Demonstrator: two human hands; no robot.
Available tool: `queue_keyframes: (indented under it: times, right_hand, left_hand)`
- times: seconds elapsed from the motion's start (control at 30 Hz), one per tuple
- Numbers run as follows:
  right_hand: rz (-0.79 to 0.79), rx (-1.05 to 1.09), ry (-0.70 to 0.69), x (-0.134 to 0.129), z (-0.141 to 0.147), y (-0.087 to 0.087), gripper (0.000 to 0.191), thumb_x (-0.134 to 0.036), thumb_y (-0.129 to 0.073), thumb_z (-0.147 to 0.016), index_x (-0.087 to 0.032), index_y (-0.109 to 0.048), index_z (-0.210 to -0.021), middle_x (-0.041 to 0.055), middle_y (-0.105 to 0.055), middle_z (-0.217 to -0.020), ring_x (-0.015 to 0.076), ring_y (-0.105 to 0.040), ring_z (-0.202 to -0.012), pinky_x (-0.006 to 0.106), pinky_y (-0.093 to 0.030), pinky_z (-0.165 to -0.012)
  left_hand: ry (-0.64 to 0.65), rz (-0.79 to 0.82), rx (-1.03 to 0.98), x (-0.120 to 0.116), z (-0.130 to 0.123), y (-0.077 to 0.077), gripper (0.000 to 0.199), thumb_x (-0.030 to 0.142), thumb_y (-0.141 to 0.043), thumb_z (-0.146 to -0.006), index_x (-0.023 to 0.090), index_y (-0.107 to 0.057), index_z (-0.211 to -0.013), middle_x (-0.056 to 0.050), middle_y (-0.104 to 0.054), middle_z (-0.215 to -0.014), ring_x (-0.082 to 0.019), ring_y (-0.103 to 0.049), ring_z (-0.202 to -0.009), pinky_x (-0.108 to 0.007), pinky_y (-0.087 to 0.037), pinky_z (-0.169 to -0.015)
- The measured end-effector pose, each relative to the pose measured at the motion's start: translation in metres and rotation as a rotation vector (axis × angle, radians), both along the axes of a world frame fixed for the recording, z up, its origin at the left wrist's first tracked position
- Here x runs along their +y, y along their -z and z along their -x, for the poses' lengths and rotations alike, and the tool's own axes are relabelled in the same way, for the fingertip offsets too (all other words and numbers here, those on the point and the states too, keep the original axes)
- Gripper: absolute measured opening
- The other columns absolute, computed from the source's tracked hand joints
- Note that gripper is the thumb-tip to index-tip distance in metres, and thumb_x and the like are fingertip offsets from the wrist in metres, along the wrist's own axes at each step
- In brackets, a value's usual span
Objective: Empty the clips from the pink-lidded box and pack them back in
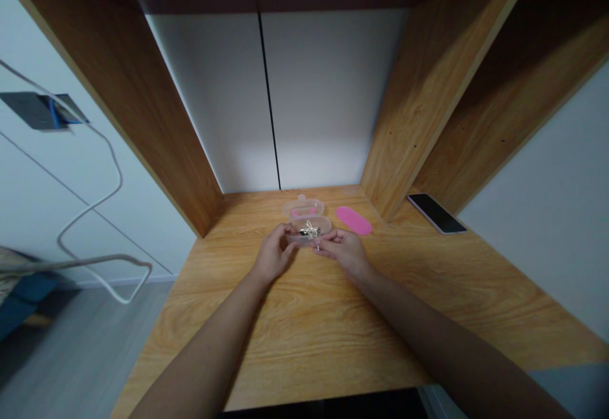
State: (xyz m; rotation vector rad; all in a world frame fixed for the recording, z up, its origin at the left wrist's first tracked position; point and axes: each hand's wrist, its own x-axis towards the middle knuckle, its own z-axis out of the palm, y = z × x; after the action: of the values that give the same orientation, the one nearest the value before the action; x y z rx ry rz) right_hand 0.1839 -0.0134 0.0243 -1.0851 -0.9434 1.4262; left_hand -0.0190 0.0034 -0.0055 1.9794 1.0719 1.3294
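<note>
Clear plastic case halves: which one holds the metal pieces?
The nearer half, between the left hand and right hand, holds them; the farther half shows pink inside.

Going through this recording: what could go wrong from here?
The right hand seems to pinch a small metal piece, which could slip and fall to the table. The clear box looks open, with metal bits heaped inside, so a knock from the left hand might spill them.

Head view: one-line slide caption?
Left hand and right hand touch a clear plastic box of silver metal pieces on a wooden desk.
</note>
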Motion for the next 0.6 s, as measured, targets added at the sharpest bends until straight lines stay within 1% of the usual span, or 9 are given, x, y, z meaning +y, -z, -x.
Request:
queue_keyframes:
  times: [0.13, 0.23, 0.37, 0.43, 0.53, 0.6]
  right_hand:
    - [-0.008, -0.028, -0.043, -0.0007, 0.0033, 0.0045, 0.042, -0.033, -0.095, -0.052, -0.018, -0.060, -0.070, 0.0053, -0.076, -0.072, 0.0231, -0.077, -0.072, 0.033, -0.066, -0.070]
    - [-0.017, -0.030, -0.041, -0.0022, 0.0066, 0.0080, 0.043, -0.034, -0.094, -0.055, -0.019, -0.057, -0.071, 0.0047, -0.076, -0.071, 0.0236, -0.077, -0.071, 0.034, -0.066, -0.068]
    - [-0.020, -0.028, -0.044, -0.0027, 0.0065, 0.0083, 0.042, -0.035, -0.093, -0.058, -0.018, -0.058, -0.076, 0.0057, -0.077, -0.073, 0.0229, -0.077, -0.070, 0.033, -0.066, -0.067]
    - [-0.021, -0.026, -0.050, -0.0022, 0.0053, 0.0075, 0.042, -0.035, -0.093, -0.057, -0.018, -0.061, -0.078, 0.0062, -0.077, -0.074, 0.0227, -0.077, -0.069, 0.033, -0.066, -0.067]
    - [-0.028, -0.026, -0.027, -0.0019, 0.0054, 0.0074, 0.042, -0.035, -0.094, -0.056, -0.017, -0.064, -0.079, 0.0072, -0.077, -0.075, 0.0233, -0.077, -0.068, 0.034, -0.066, -0.066]
    - [-0.044, -0.034, 0.016, -0.0029, 0.0072, 0.0083, 0.042, -0.036, -0.094, -0.054, -0.017, -0.065, -0.078, 0.0079, -0.077, -0.075, 0.0235, -0.076, -0.068, 0.034, -0.066, -0.067]
  left_hand:
    - [0.008, -0.016, 0.022, 0.0011, 0.0003, 0.0028, 0.010, 0.020, -0.065, -0.088, 0.021, -0.060, -0.097, -0.007, -0.071, -0.105, -0.023, -0.065, -0.112, -0.042, -0.043, -0.110]
    - [0.022, -0.030, 0.013, 0.0025, 0.0001, 0.0049, 0.007, 0.021, -0.065, -0.088, 0.021, -0.061, -0.094, -0.008, -0.071, -0.105, -0.024, -0.064, -0.115, -0.045, -0.039, -0.115]
    - [0.021, -0.035, 0.011, 0.0032, -0.0006, 0.0059, 0.006, 0.020, -0.065, -0.088, 0.021, -0.062, -0.093, -0.007, -0.071, -0.104, -0.024, -0.063, -0.118, -0.046, -0.039, -0.116]
    - [0.020, -0.031, 0.008, 0.0029, -0.0007, 0.0055, 0.008, 0.019, -0.065, -0.088, 0.021, -0.061, -0.095, -0.007, -0.070, -0.104, -0.024, -0.064, -0.115, -0.045, -0.041, -0.114]
    - [0.014, -0.019, -0.010, 0.0022, -0.0004, 0.0047, 0.019, 0.018, -0.066, -0.087, 0.021, -0.059, -0.104, -0.008, -0.069, -0.106, -0.023, -0.066, -0.107, -0.041, -0.050, -0.103]
    - [0.020, -0.022, -0.032, 0.0022, 0.0001, 0.0049, 0.030, 0.018, -0.067, -0.086, 0.021, -0.058, -0.115, -0.009, -0.069, -0.111, -0.022, -0.067, -0.105, -0.039, -0.052, -0.098]
